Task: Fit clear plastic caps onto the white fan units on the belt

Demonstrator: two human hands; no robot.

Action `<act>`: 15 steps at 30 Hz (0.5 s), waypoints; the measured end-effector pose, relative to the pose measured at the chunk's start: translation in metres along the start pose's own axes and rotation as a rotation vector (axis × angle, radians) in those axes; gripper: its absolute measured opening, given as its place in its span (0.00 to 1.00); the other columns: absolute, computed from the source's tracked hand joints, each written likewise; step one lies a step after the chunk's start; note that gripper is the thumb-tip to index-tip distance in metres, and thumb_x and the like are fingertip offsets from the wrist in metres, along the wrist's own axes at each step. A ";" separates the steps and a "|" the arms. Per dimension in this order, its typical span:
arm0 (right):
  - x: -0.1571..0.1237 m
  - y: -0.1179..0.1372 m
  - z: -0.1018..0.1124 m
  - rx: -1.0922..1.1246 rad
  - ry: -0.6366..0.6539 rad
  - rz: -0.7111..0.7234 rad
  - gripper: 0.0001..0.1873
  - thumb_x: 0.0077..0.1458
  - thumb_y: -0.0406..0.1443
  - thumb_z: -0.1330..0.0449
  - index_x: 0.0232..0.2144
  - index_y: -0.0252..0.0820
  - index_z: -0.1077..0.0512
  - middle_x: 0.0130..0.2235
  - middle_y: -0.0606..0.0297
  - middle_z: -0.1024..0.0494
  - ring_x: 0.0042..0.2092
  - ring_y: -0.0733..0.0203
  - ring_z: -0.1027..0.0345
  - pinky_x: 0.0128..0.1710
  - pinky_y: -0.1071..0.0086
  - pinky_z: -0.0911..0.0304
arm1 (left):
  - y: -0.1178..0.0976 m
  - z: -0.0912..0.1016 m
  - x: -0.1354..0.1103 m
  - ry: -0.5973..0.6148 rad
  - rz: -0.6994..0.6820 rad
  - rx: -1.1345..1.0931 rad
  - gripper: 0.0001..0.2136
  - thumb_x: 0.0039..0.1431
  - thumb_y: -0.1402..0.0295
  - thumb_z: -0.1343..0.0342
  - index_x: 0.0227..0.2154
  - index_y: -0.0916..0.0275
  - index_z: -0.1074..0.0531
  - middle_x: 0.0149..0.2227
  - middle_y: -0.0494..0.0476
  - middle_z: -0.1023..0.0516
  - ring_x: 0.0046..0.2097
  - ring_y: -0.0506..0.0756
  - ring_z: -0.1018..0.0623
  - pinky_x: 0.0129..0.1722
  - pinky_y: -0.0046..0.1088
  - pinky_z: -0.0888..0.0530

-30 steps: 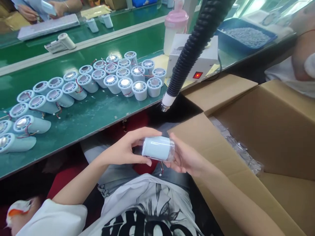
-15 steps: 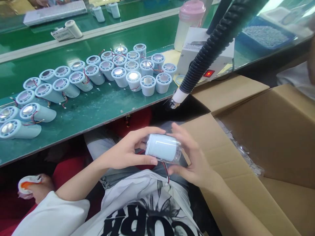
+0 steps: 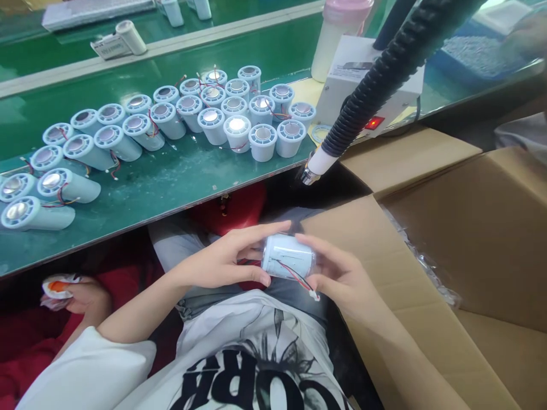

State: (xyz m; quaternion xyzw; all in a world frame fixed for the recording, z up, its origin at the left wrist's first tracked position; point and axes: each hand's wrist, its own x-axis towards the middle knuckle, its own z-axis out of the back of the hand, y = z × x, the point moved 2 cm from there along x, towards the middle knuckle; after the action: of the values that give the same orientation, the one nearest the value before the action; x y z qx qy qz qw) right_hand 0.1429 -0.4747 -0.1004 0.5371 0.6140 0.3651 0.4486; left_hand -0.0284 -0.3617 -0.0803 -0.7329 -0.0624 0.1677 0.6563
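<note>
While held over the lap, cylinder [image 3: 287, 257]: lower centre of the frame, long axis lying left-right, red wire trailing lower right.
Left hand [image 3: 222, 263]: grip closed on its left end.
Right hand [image 3: 342, 276]: cradles its right end.
Counter [image 3: 171, 182]: above, well apart.

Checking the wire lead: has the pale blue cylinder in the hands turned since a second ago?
Yes. The pale blue cylinder has rotated between the left hand and right hand: its red wire now faces up, while it stays beside the cardboard box.
</note>
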 end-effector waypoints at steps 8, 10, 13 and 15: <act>-0.003 0.007 0.005 -0.024 -0.016 -0.036 0.23 0.47 0.41 0.32 0.48 0.52 0.27 0.42 0.65 0.21 0.40 0.60 0.25 0.39 0.70 0.27 | 0.007 -0.003 -0.001 -0.022 -0.152 0.088 0.38 0.47 0.74 0.35 0.61 0.51 0.42 0.64 0.61 0.41 0.61 0.63 0.34 0.53 0.34 0.27; -0.003 0.006 0.006 -0.027 -0.027 -0.018 0.23 0.49 0.42 0.33 0.49 0.52 0.28 0.44 0.65 0.21 0.41 0.59 0.25 0.40 0.69 0.27 | 0.008 -0.001 -0.001 -0.022 -0.191 0.133 0.38 0.46 0.74 0.34 0.61 0.50 0.41 0.65 0.60 0.41 0.63 0.63 0.37 0.55 0.35 0.29; -0.004 0.004 0.005 -0.098 -0.041 -0.011 0.24 0.47 0.39 0.31 0.48 0.53 0.27 0.40 0.67 0.20 0.38 0.60 0.25 0.39 0.69 0.27 | 0.010 0.001 0.000 -0.018 -0.169 0.128 0.38 0.47 0.73 0.35 0.61 0.50 0.42 0.65 0.60 0.42 0.62 0.62 0.36 0.56 0.35 0.30; -0.004 0.002 0.004 -0.156 -0.045 -0.034 0.24 0.45 0.38 0.30 0.47 0.51 0.27 0.38 0.67 0.20 0.36 0.60 0.25 0.37 0.68 0.26 | 0.013 0.001 -0.001 -0.015 -0.171 0.150 0.38 0.47 0.72 0.34 0.61 0.50 0.42 0.65 0.60 0.42 0.63 0.63 0.36 0.57 0.37 0.31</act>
State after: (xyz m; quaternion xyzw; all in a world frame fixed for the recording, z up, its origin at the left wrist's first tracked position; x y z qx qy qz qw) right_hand 0.1474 -0.4784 -0.0993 0.4980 0.5824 0.3920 0.5090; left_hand -0.0311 -0.3625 -0.0926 -0.6723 -0.1169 0.1210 0.7209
